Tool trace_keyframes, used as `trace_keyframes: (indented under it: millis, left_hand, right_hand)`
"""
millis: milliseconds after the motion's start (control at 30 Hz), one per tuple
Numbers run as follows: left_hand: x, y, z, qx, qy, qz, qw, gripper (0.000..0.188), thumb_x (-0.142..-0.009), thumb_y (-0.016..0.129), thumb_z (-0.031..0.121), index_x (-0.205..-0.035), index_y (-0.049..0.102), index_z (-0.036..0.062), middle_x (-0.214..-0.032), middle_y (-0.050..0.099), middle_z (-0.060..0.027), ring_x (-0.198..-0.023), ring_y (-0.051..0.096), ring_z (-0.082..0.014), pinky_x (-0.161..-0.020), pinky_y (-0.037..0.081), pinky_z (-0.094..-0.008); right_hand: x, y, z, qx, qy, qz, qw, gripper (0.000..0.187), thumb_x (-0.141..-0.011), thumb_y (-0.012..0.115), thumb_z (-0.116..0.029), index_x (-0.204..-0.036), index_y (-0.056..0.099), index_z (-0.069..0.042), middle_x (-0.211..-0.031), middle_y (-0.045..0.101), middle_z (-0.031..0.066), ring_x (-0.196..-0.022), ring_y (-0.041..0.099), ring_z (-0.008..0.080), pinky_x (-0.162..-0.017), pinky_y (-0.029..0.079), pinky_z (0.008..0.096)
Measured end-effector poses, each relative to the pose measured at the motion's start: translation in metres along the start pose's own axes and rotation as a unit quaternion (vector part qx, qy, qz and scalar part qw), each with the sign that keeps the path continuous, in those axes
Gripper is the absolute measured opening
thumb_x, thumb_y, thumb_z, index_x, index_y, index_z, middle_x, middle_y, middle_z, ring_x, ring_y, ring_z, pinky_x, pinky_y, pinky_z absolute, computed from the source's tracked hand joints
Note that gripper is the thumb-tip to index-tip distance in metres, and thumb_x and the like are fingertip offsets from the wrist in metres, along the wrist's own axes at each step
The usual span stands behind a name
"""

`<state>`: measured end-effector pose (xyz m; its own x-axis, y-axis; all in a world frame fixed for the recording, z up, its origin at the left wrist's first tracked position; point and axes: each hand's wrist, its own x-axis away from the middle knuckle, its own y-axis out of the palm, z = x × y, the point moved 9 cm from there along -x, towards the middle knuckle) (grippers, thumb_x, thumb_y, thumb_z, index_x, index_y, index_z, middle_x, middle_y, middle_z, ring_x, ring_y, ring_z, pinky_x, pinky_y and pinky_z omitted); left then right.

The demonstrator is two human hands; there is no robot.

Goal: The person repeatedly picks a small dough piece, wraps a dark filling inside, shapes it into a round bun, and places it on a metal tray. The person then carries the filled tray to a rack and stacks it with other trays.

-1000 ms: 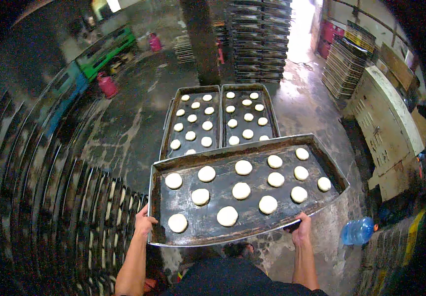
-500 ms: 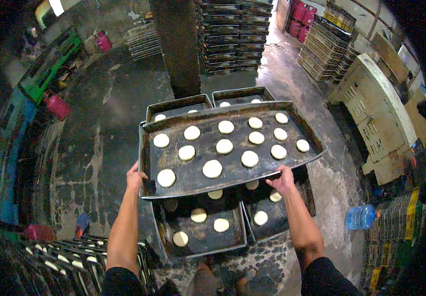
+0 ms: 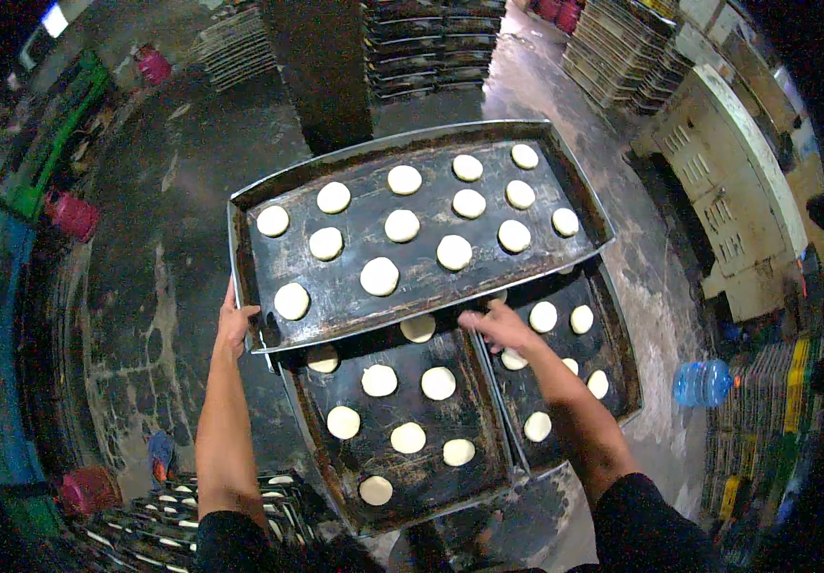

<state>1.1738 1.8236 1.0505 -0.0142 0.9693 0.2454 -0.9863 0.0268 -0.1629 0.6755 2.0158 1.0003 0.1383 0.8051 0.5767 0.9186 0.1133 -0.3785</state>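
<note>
A wide dark baking tray (image 3: pixel 412 315) lies crosswise over the far part of two lower trays, with several round pale dough pieces (image 3: pixel 401 226) spread across it. My left hand (image 3: pixel 233 329) is closed on its near left corner, thumb over the rim. My right hand (image 3: pixel 502 329) is off the tray, just below its near edge, fingers stretched out and a little blurred. Beneath that hand, the left lower tray (image 3: pixel 469 492) and the right lower tray (image 3: pixel 630 368) meet side by side. Both carry dough rounds; the upper tray hides their far parts.
Stacked trays (image 3: pixel 431 48) stand beyond a dark pillar (image 3: pixel 316 76). A pale metal cabinet (image 3: pixel 717 191), a blue water bottle (image 3: pixel 703 383) and stacked crates (image 3: pixel 765 430) line the right. Filled racks (image 3: pixel 182 516) sit lower left; pink gas cylinders (image 3: pixel 73 215) stand along the left.
The upper tray has shifted away from me and slightly left, uncovering more of the lower trays' near parts. My right hand has let go of its near edge and moved left.
</note>
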Motion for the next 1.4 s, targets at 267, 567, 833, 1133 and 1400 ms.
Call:
trace_keyframes:
  millis: [267, 567, 833, 1133, 1400]
  left_hand:
    - [0.025, 0.003, -0.028, 0.117, -0.063, 0.035, 0.99, 0.056, -0.08, 0.059, 0.001, -0.135, 0.055, 0.0073, -0.106, 0.065, -0.0063, -0.091, 0.064, -0.0227, -0.081, 0.057, -0.0381]
    - [-0.003, -0.015, -0.062, 0.07, -0.05, 0.043, 0.995, 0.038, -0.093, 0.063, 0.017, -0.129, 0.061, 0.0049, -0.105, 0.065, -0.0054, -0.09, 0.064, -0.0217, -0.08, 0.053, -0.0351]
    - [0.089, -0.035, -0.041, -0.016, 0.076, 0.263, 0.962, 0.047, -0.103, 0.055, 0.038, -0.136, 0.061, 0.0045, -0.113, 0.067, -0.0053, -0.088, 0.062, -0.0149, -0.074, 0.05, -0.0287]
    - [0.419, 0.226, -0.009, -0.068, 0.192, 0.072, 0.976, 0.023, -0.099, 0.058, 0.021, -0.099, 0.07, 0.0025, -0.072, 0.063, -0.0028, -0.06, 0.057, -0.0106, -0.055, 0.044, -0.0248]
    - [0.738, 0.586, -0.075, -0.444, 0.153, -0.494, 0.731, 0.047, -0.09, 0.068, 0.047, -0.115, 0.073, 0.0076, -0.096, 0.076, -0.0113, -0.085, 0.072, -0.0231, -0.079, 0.056, -0.0374]
  right_hand:
    - [-0.021, 0.03, -0.012, 0.339, -0.096, 0.119, 0.928, 0.033, -0.081, 0.072, -0.027, -0.096, 0.064, 0.001, -0.104, 0.069, 0.0235, -0.102, 0.066, 0.0422, -0.087, 0.055, 0.0505]
    - [-0.019, 0.037, -0.011, 0.333, -0.103, 0.156, 0.924, 0.022, -0.08, 0.066, -0.014, -0.097, 0.064, -0.002, -0.098, 0.068, 0.0237, -0.097, 0.068, 0.0416, -0.084, 0.056, 0.0513]
    - [0.152, 0.002, 0.049, 0.121, -0.227, 0.317, 0.913, 0.039, -0.09, 0.067, -0.032, -0.12, 0.061, -0.007, -0.101, 0.066, 0.0182, -0.087, 0.067, 0.0394, -0.073, 0.055, 0.0503]
    - [0.464, 0.021, 0.402, 0.088, 0.097, 0.203, 0.97, 0.034, -0.092, 0.057, -0.036, -0.116, 0.07, -0.015, -0.103, 0.071, 0.0182, -0.095, 0.068, 0.0394, -0.083, 0.055, 0.0512]
    - [0.752, 0.093, 0.762, -0.014, 0.255, 0.309, 0.916, 0.037, -0.091, 0.058, -0.044, -0.106, 0.071, -0.012, -0.101, 0.073, 0.0187, -0.093, 0.07, 0.037, -0.079, 0.054, 0.0546]
